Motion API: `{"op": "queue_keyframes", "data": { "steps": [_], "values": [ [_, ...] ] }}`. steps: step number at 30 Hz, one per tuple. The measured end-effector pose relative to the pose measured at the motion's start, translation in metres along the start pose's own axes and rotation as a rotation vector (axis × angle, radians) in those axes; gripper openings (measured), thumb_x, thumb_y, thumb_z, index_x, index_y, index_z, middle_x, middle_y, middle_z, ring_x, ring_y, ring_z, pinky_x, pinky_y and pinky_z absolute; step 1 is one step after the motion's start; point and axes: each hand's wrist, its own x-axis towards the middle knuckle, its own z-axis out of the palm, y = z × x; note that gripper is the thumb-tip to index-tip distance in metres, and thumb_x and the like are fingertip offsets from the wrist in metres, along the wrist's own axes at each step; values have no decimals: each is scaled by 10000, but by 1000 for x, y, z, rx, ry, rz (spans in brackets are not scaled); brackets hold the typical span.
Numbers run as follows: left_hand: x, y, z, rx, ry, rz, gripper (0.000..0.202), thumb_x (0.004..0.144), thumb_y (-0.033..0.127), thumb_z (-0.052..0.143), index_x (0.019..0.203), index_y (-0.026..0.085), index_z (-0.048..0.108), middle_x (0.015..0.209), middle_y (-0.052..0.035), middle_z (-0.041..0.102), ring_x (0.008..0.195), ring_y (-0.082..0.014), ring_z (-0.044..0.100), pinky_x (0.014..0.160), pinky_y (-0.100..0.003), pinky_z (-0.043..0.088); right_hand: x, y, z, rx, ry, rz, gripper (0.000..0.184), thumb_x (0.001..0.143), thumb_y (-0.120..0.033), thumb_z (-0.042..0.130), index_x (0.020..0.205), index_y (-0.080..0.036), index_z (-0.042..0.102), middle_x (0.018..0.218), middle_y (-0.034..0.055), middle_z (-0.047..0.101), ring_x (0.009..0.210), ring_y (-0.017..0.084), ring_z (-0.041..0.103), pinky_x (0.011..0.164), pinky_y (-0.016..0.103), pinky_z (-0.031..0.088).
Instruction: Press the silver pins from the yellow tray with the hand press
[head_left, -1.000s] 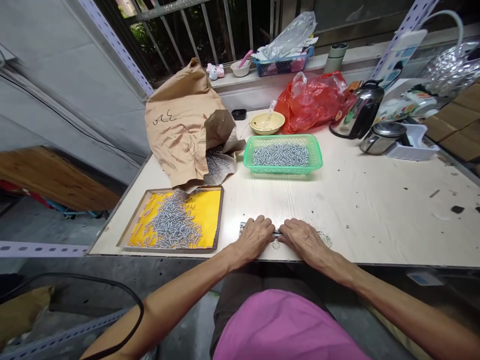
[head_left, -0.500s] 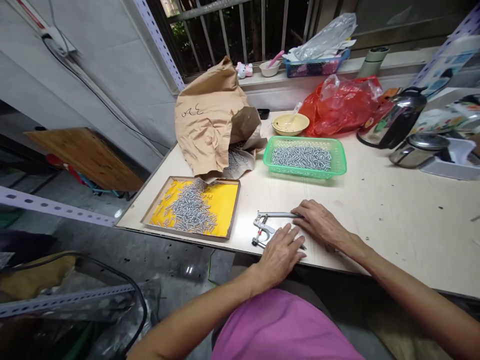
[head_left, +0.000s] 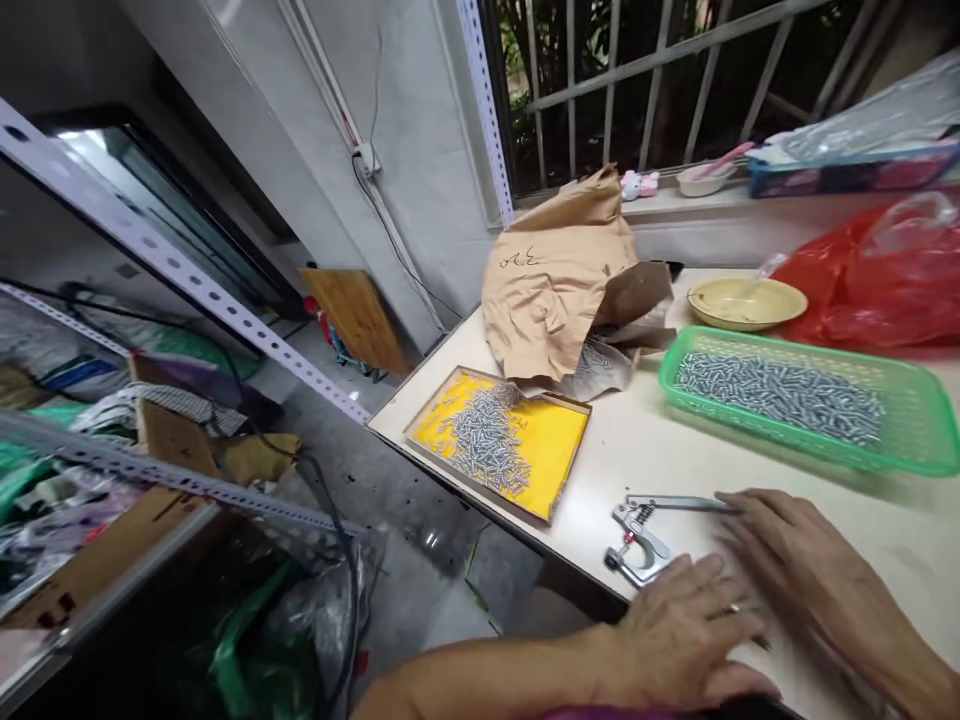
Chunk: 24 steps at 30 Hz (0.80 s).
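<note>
A silver metal hand plier (head_left: 641, 545) with a spring, a C-shaped jaw and two long handles lies on the table near its front edge. My left hand (head_left: 686, 625), with a ring on one finger, rests flat across the lower handle, fingers stretched out. At the end of the upper handle is my right hand (head_left: 817, 575). Its fingers are extended and touch the handle, partly smeared by motion. Left of the plier, a shallow tray (head_left: 574, 480) with a yellow bottom bears a heap of small silver metal pieces (head_left: 484, 435). More such pieces fill a green plastic basket (head_left: 919, 450) behind my right hand.
Behind the tray lies an opened brown paper bag (head_left: 555, 290) with metal pieces at its mouth. A yellow bowl (head_left: 750, 300) and a red plastic bag (head_left: 885, 280) stand at the back right. Metal shelving posts (head_left: 225, 305) cross the left side.
The camera has turned left, so the table's things appear further right and more floor and shelving shows. The plier stays under my hands; my right hand is blurred.
</note>
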Motion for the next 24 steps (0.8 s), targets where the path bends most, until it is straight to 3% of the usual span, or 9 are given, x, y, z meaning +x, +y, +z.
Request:
{"op": "queue_keyframes", "data": {
  "steps": [3,6,9,14,18,24],
  "values": [
    [-10,-3,-29,-92,59,-130,295,930,367,431,1109,200,595,1248,-79,581,1216,-197,491,1032,-359,417,-22,-33,-7,74,-92,-3,326,931,-395,369,1076,-235,612,1064,108,610,976,255,560,872,417,439],
    [-19,-25,-65,-152,108,-438,258,946,261,390,1036,208,626,1030,-66,643,1004,-178,582,878,-326,486,-34,-69,-9,52,-146,121,345,936,-390,400,1181,-215,568,1107,118,585,1005,250,539,867,404,446],
    [-15,-56,-85,-92,5,-638,231,924,301,447,930,182,645,907,-62,641,868,-182,603,787,-314,478,-34,-87,-3,10,-163,223,363,944,-332,409,1263,-192,512,1130,122,562,1009,247,512,848,397,446],
    [4,-71,-82,6,-293,-676,250,843,416,551,848,189,655,908,-56,654,813,-190,619,700,-292,447,-32,-91,6,-66,-132,293,322,940,-206,379,1206,-198,560,1073,119,553,947,244,501,781,381,434],
    [24,-72,-78,48,-464,-725,182,761,377,609,811,216,679,840,-47,681,805,-206,635,697,-293,442,-34,-90,11,-90,-128,274,370,920,-128,362,1229,-207,549,962,104,552,851,223,507,725,363,435],
    [44,-76,-87,149,-592,-668,137,714,248,564,718,185,686,746,-94,685,793,-270,663,678,-334,458,-33,-88,16,-77,4,284,401,880,-67,378,1187,-244,568,875,81,546,780,210,514,662,341,463]
  ]
}}
